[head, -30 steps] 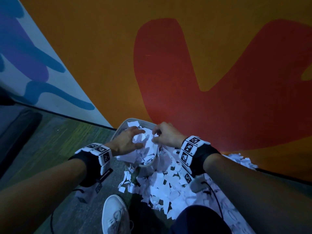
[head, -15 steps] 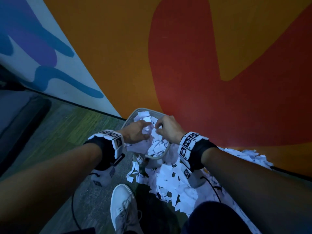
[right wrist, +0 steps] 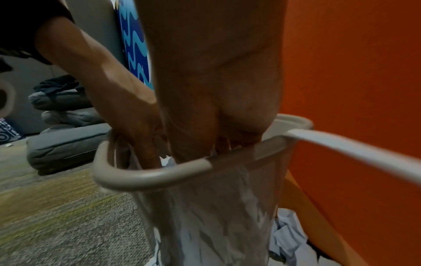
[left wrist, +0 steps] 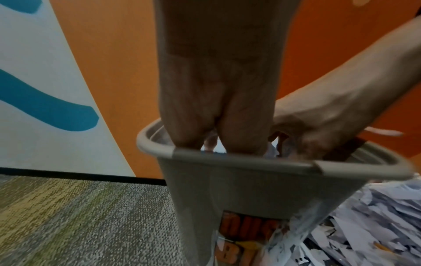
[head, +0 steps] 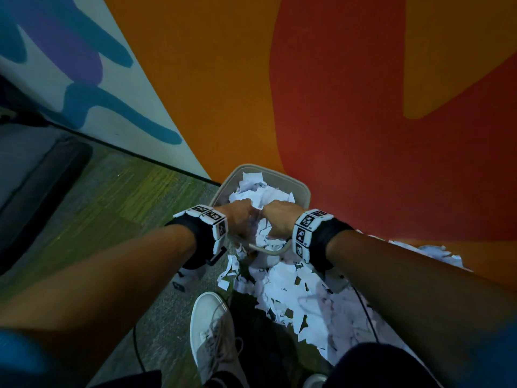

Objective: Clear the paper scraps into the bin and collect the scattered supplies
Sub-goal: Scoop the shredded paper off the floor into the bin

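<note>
Both hands reach down inside the mouth of a grey bin (head: 303, 191), the left hand (head: 240, 217) and the right hand (head: 281, 217) side by side, knuckles nearly touching, fingers sunk among the white paper scraps (head: 263, 196) heaped in it. Whether those fingers clutch paper or only press on it cannot be told, since the rim hides them in both wrist views. Nearer the person than the hands, a loose spread of torn paper (head: 305, 301) covers the carpet (head: 112, 208) and trails off to the right along the wall's foot. A white shoe (head: 212, 334) stands just left of that spread. Under the hands the bin stands upright, its long axis vertical and its open mouth pointing up, its walls narrowing toward the floor. Beyond the hands, the bin's far rim sits close to an orange and red wall (head: 349, 107).
</note>
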Tool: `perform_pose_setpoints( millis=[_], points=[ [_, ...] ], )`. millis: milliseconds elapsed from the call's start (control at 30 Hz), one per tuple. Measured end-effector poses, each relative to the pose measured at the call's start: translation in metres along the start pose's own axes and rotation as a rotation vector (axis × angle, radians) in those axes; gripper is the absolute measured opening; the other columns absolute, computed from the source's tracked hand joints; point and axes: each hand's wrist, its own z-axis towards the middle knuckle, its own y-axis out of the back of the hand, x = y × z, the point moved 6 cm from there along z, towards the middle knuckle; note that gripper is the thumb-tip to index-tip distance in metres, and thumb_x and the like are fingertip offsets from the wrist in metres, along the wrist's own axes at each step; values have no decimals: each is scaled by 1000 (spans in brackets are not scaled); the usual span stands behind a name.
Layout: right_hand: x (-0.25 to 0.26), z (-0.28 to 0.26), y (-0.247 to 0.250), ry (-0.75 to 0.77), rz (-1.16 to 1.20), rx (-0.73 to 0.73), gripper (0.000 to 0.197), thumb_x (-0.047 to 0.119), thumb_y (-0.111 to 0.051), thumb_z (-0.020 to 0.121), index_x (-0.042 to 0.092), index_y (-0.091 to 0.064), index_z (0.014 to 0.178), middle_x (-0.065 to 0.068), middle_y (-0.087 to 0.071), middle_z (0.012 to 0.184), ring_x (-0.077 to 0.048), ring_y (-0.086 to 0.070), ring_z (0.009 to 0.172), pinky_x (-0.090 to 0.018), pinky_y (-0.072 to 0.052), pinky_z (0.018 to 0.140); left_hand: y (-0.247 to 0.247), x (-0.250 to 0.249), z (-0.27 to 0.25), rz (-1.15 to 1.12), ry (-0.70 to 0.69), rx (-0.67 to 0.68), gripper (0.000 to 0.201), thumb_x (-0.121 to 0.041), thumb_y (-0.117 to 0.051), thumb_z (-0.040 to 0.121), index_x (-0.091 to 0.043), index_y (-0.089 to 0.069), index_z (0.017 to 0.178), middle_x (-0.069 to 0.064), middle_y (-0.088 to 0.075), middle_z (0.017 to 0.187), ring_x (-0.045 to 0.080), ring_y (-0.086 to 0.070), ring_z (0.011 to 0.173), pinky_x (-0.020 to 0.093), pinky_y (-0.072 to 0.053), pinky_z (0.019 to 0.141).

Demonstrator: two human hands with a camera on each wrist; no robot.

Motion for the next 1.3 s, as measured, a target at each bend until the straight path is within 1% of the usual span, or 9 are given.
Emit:
perform_pose_setpoints(
  millis=[233, 400, 467, 533, 667, 833, 967, 1133, 1300],
  points=[
    [2, 25, -31, -18, 20, 75, 22, 9, -59, 91, 4, -62, 112, -16, -66, 112, -33, -66, 99, -31, -45, 68, -22, 1, 31, 38, 13, 27, 19, -19, -61, 93, -11, -70, 108, 11, -70, 106, 29, -67, 99, 42, -56, 87],
    [-1, 16, -15, -32, 89, 103, 22, 10, -71, 83, 9, -55, 99, -3, -55, 73, -22, -59, 66, -25, -40, 48, -14, 6, 29, -4, 23, 53, 21, -24, -69, 85, -19, -67, 105, 5, -70, 108, 24, -67, 96, 42, -57, 86],
    [-5, 3, 0, -24, 156, 83, 38, 11, -73, 80, 6, -58, 115, -6, -61, 84, -18, -58, 62, -26, -47, 47, 3, 6, 19, -57, 36, 42, 30, -24, -74, 84, -19, -67, 113, 3, -70, 111, 23, -65, 99, 37, -55, 87],
    [-11, -11, 17, -10, 222, 8, 53, 13, -72, 81, 14, -55, 131, -8, -64, 109, -22, -63, 81, -31, -54, 63, 25, 5, 7, -85, 34, -7, 47, -24, -77, 83, -21, -63, 128, 4, -68, 119, 23, -64, 103, 32, -51, 87],
    [-33, -46, 46, -11, 378, -211, 51, 19, -71, 88, 19, -55, 136, -10, -57, 131, -21, -65, 91, -30, -54, 72, 54, -9, -20, -94, 18, -102, 59, -26, -74, 88, -17, -52, 142, 5, -59, 135, 20, -61, 104, 24, -45, 85],
    [-81, -83, 45, -228, 576, -463, 13, 22, -67, 89, 11, -68, 96, -4, -68, 95, -19, -63, 80, -30, -47, 65, 55, -26, -40, -132, -2, -195, 53, -27, -69, 92, -17, -53, 141, 9, -55, 141, 26, -59, 118, 29, -45, 95],
    [-95, -80, 11, -366, 692, -312, 24, 32, -78, 82, 9, -71, 78, -2, -68, 70, -13, -59, 59, -27, -44, 56, 44, -29, -43, -150, 10, -231, 49, -27, -67, 93, -18, -54, 139, 10, -55, 141, 21, -60, 107, 31, -46, 93],
    [-85, -77, 9, -352, 820, -249, 19, 15, -79, 83, -2, -74, 76, -11, -71, 63, -3, -54, 37, -15, -38, 38, 46, -26, -42, -173, 6, -296, 41, -23, -65, 94, -13, -60, 133, 12, -60, 133, 23, -61, 102, 25, -41, 85],
    [-56, -57, 44, -235, 993, -399, 12, 14, -76, 85, 2, -75, 85, -10, -72, 65, -13, -64, 51, -29, -56, 54, 59, -15, -38, -247, 66, -426, 36, -20, -66, 93, -10, -64, 128, 11, -67, 125, 25, -63, 110, 28, -47, 92]
  ],
)
